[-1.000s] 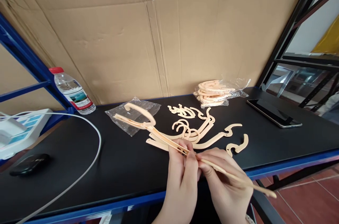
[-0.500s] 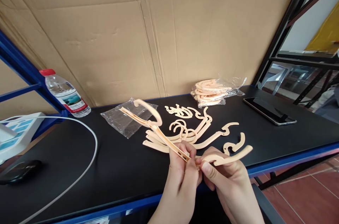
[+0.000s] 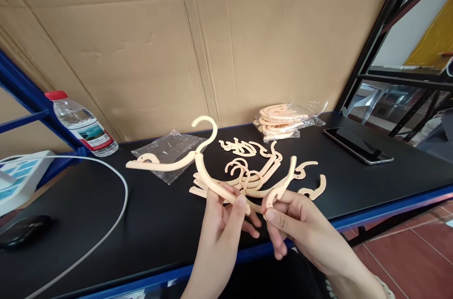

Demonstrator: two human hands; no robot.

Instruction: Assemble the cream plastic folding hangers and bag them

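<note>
My left hand (image 3: 226, 219) is closed on one arm of a cream plastic clothes hanger (image 3: 208, 174). Its hook curves upward, and its other arm stretches out to the left with a small curved piece at the far end. Between thumb and fingers, my right hand (image 3: 300, 228) pinches a small cream S-shaped hanger piece (image 3: 288, 177). A narrow gap separates that piece from the near end of the held arm. Behind both hands lie more hanger parts (image 3: 274, 186) in a loose pile, partly covered by my fingers.
A clear bag of cream hanger parts (image 3: 279, 122) sits at the back. To the left are a flat plastic bag (image 3: 170, 145), a water bottle (image 3: 85, 124), a white cable (image 3: 125, 195), a power strip (image 3: 31, 178) and a black mouse (image 3: 24, 230). A phone (image 3: 357, 145) lies on the right.
My hands have moved apart, and the small piece in my right hand is away from the hanger arm and now points upward. The hanger has turned, with its hook upright.
</note>
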